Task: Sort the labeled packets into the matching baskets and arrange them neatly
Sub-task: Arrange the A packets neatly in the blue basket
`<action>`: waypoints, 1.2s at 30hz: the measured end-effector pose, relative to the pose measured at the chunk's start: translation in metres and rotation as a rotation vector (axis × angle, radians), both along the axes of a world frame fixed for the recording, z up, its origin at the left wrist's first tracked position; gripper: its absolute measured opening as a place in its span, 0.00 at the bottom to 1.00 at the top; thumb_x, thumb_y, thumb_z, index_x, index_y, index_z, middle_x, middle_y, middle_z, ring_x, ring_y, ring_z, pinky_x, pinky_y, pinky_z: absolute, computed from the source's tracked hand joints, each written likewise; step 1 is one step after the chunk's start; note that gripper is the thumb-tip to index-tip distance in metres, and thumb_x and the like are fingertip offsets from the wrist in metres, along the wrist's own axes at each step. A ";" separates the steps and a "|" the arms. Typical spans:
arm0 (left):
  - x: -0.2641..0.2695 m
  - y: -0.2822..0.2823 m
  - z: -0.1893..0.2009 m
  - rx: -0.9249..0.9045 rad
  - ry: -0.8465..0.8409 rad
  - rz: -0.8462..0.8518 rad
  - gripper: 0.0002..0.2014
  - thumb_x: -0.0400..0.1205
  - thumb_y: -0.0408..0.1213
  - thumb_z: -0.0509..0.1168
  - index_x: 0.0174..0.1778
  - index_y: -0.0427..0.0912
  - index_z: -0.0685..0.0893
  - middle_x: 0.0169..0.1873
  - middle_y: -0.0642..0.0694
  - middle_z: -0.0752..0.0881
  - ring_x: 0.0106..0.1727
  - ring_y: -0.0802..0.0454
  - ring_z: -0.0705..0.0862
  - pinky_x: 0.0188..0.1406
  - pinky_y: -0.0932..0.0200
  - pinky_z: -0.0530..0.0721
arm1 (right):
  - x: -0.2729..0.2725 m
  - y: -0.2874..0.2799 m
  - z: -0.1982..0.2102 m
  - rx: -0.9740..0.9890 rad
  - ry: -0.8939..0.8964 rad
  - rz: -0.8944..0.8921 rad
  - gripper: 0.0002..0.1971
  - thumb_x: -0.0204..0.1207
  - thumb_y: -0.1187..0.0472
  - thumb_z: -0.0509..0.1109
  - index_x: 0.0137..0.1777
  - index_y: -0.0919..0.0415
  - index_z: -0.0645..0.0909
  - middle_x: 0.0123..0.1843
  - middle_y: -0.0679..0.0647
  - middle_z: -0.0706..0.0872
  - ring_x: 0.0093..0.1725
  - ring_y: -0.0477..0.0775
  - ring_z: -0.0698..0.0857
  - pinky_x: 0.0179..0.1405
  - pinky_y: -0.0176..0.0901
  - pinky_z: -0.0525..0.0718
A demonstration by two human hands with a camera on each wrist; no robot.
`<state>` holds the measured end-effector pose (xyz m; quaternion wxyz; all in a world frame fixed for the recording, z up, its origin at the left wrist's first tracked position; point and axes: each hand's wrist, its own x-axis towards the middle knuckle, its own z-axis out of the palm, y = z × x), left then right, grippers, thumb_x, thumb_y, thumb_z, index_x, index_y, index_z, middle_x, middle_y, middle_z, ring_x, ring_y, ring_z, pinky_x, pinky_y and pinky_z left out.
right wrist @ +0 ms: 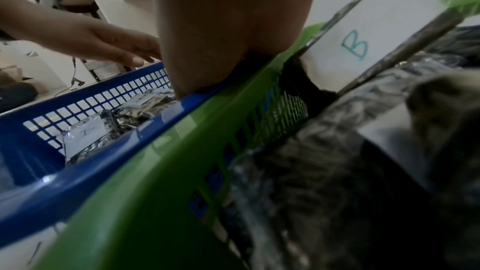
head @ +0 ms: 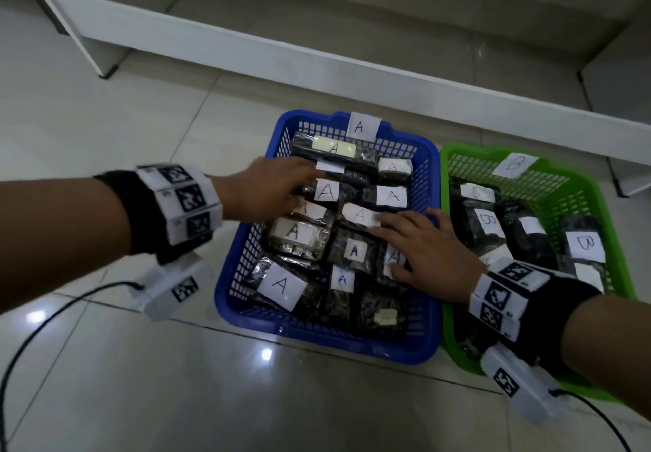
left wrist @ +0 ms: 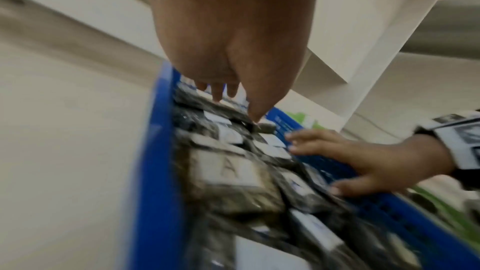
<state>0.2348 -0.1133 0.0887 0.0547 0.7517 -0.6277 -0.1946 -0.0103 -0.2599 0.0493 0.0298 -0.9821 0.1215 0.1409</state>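
Both hands, left hand [head: 267, 187] and right hand [head: 422, 250], lie flat and open on the A packets [head: 326, 191] inside the blue basket [head: 225, 296], so pressing too hard could probably shove the packed rows crooked again.

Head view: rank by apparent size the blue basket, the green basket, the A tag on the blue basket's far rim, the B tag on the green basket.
1. blue basket
2. green basket, though arm and frame edge hide part of it, so the gap is unsure
3. B tag and A tag: look alike, not ranked
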 end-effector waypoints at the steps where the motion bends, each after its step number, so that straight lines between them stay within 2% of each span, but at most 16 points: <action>1: 0.013 0.004 0.003 -0.002 -0.056 0.027 0.23 0.83 0.41 0.61 0.76 0.50 0.69 0.72 0.48 0.74 0.73 0.51 0.71 0.73 0.46 0.64 | 0.000 0.000 -0.001 -0.013 0.014 0.006 0.29 0.73 0.43 0.60 0.77 0.42 0.67 0.80 0.43 0.67 0.78 0.57 0.66 0.73 0.63 0.46; 3: 0.028 0.011 0.002 0.055 -0.194 -0.006 0.20 0.83 0.46 0.60 0.72 0.52 0.72 0.69 0.51 0.77 0.71 0.52 0.71 0.72 0.47 0.62 | 0.002 0.000 -0.002 -0.030 0.048 -0.002 0.29 0.73 0.42 0.55 0.75 0.43 0.70 0.78 0.41 0.69 0.78 0.57 0.66 0.72 0.63 0.43; 5: 0.027 0.014 -0.004 0.112 -0.296 -0.124 0.23 0.83 0.52 0.57 0.75 0.53 0.69 0.73 0.52 0.73 0.76 0.53 0.65 0.74 0.46 0.57 | 0.003 0.002 -0.002 -0.038 0.060 -0.006 0.30 0.72 0.41 0.53 0.76 0.42 0.69 0.79 0.40 0.67 0.79 0.57 0.64 0.71 0.64 0.42; 7: 0.018 0.016 -0.012 0.177 -0.322 -0.182 0.28 0.82 0.58 0.55 0.78 0.54 0.65 0.77 0.53 0.67 0.80 0.52 0.58 0.77 0.44 0.50 | 0.005 0.004 0.000 -0.050 0.098 -0.012 0.30 0.74 0.40 0.51 0.77 0.40 0.65 0.81 0.39 0.63 0.81 0.55 0.59 0.72 0.64 0.40; 9: 0.010 0.017 -0.020 0.210 -0.339 -0.181 0.32 0.79 0.63 0.56 0.78 0.54 0.62 0.78 0.52 0.64 0.80 0.51 0.56 0.78 0.40 0.46 | 0.007 0.006 0.002 -0.054 0.131 -0.022 0.27 0.79 0.41 0.53 0.79 0.40 0.62 0.82 0.37 0.58 0.82 0.53 0.56 0.74 0.64 0.39; 12: 0.002 0.017 -0.030 0.187 -0.370 -0.128 0.34 0.77 0.61 0.61 0.77 0.51 0.63 0.76 0.49 0.65 0.78 0.49 0.60 0.78 0.37 0.45 | 0.011 0.007 0.008 -0.032 0.157 -0.032 0.25 0.80 0.44 0.58 0.77 0.41 0.63 0.83 0.38 0.57 0.82 0.53 0.55 0.76 0.65 0.42; 15: 0.000 0.016 -0.037 0.171 -0.362 -0.086 0.35 0.76 0.60 0.64 0.76 0.51 0.64 0.75 0.49 0.66 0.77 0.48 0.62 0.77 0.36 0.44 | 0.020 0.008 0.013 -0.037 0.172 0.010 0.24 0.78 0.45 0.60 0.74 0.45 0.69 0.82 0.43 0.61 0.81 0.55 0.55 0.76 0.64 0.47; 17: 0.000 0.015 -0.040 0.160 -0.331 -0.062 0.37 0.75 0.59 0.66 0.78 0.52 0.62 0.75 0.49 0.66 0.77 0.48 0.62 0.77 0.36 0.43 | 0.028 0.007 0.015 -0.042 0.181 0.041 0.21 0.77 0.46 0.62 0.68 0.49 0.73 0.78 0.46 0.67 0.78 0.55 0.59 0.73 0.58 0.52; 19: 0.001 0.015 -0.041 0.161 -0.315 -0.052 0.39 0.75 0.58 0.67 0.79 0.53 0.58 0.74 0.49 0.66 0.77 0.48 0.61 0.78 0.37 0.42 | 0.037 0.007 0.018 -0.008 0.216 0.029 0.16 0.74 0.46 0.63 0.60 0.50 0.75 0.69 0.47 0.75 0.72 0.55 0.65 0.69 0.54 0.57; 22: 0.002 0.015 -0.042 0.151 -0.307 -0.052 0.40 0.75 0.57 0.67 0.80 0.55 0.56 0.75 0.49 0.65 0.78 0.48 0.60 0.78 0.36 0.42 | 0.048 0.005 0.024 0.010 0.225 0.018 0.13 0.73 0.43 0.63 0.52 0.48 0.76 0.58 0.47 0.78 0.64 0.52 0.71 0.65 0.54 0.61; 24: 0.005 0.018 -0.043 0.120 -0.289 -0.069 0.40 0.75 0.57 0.67 0.80 0.58 0.55 0.77 0.49 0.63 0.79 0.48 0.58 0.77 0.36 0.40 | 0.057 0.002 0.027 0.057 0.114 -0.051 0.12 0.74 0.43 0.63 0.52 0.48 0.75 0.55 0.47 0.77 0.60 0.52 0.75 0.66 0.54 0.63; 26: 0.006 0.021 -0.044 0.088 -0.270 -0.101 0.38 0.76 0.57 0.66 0.80 0.63 0.55 0.78 0.50 0.61 0.80 0.49 0.56 0.77 0.35 0.39 | 0.067 -0.002 0.027 0.147 0.004 -0.155 0.14 0.77 0.46 0.64 0.60 0.49 0.74 0.58 0.50 0.77 0.59 0.53 0.77 0.66 0.53 0.68; 29: 0.009 0.026 -0.043 0.016 -0.221 -0.156 0.32 0.76 0.57 0.66 0.76 0.67 0.62 0.77 0.53 0.61 0.80 0.51 0.54 0.76 0.33 0.39 | 0.075 -0.002 0.015 0.265 0.016 -0.212 0.22 0.77 0.49 0.67 0.71 0.47 0.70 0.65 0.53 0.75 0.60 0.57 0.79 0.60 0.53 0.78; 32: 0.011 0.033 -0.043 -0.069 -0.179 -0.182 0.23 0.77 0.55 0.66 0.69 0.67 0.72 0.74 0.55 0.67 0.80 0.53 0.55 0.77 0.34 0.42 | 0.076 0.002 0.000 0.229 0.015 -0.160 0.23 0.76 0.51 0.70 0.69 0.46 0.68 0.64 0.53 0.79 0.61 0.60 0.78 0.58 0.54 0.79; 36: 0.007 0.040 -0.047 -0.130 -0.198 -0.192 0.18 0.78 0.52 0.65 0.65 0.63 0.79 0.64 0.57 0.76 0.73 0.54 0.67 0.77 0.43 0.49 | 0.076 0.006 -0.007 0.106 -0.053 -0.121 0.21 0.77 0.56 0.68 0.68 0.51 0.69 0.61 0.55 0.79 0.60 0.60 0.76 0.55 0.52 0.76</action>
